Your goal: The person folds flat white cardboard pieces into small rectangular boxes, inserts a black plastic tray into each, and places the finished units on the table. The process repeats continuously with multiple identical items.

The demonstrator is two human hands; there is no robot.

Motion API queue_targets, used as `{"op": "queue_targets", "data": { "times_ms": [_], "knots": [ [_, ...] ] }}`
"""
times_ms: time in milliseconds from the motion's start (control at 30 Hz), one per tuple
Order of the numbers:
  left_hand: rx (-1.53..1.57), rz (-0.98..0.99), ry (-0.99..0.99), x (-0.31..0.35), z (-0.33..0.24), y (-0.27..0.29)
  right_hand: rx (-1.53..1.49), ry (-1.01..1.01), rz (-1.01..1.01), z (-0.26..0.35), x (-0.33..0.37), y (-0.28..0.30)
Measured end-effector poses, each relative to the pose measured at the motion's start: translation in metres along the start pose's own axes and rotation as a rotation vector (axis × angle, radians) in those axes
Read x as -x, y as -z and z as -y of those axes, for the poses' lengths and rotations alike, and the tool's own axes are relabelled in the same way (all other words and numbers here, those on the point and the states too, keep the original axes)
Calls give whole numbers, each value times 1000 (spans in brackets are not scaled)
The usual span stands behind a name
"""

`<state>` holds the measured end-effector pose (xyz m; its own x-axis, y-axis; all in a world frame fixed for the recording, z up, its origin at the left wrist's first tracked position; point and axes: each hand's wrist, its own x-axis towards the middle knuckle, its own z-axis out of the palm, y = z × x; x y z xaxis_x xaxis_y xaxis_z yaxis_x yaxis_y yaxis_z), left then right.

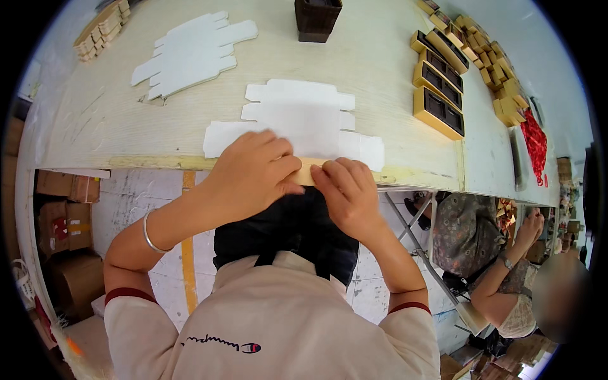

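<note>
A flat white die-cut box blank lies at the table's front edge, its tabs spread to both sides. Along its near edge a narrow strip with a gold-yellow face is turned up between my hands. My left hand grips that edge with curled fingers, the thumb low on the near side. Close beside it, my right hand pinches the same edge, thumb and fingers pressed together. Farther left on the tabletop rests a stack of similar white blanks. Parts of the fold are hidden under my fingers.
Gold boxes with dark inserts stand in a row at the right, near a heap of smaller gold boxes. A dark container is at the far middle, folded pieces far left. Another person sits at right.
</note>
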<state>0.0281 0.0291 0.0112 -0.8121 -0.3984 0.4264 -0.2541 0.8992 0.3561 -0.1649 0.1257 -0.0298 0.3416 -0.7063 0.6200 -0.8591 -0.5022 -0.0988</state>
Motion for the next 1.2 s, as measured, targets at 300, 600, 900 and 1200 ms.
{"op": "queue_targets", "data": {
  "times_ms": [300, 600, 900, 1200],
  "knots": [
    [-85, 122, 153, -15, 27, 2, -377, -472, 464, -18, -63, 21],
    [197, 138, 465, -6, 12, 14, -1599, -728, 276, 17, -41, 5],
    [144, 278, 260, -32, 44, 20, -213, -16, 293, -22, 0, 39],
    [104, 291, 87, -42, 53, 11, -64, -221, 46, -10, -43, 9]
  ]
}}
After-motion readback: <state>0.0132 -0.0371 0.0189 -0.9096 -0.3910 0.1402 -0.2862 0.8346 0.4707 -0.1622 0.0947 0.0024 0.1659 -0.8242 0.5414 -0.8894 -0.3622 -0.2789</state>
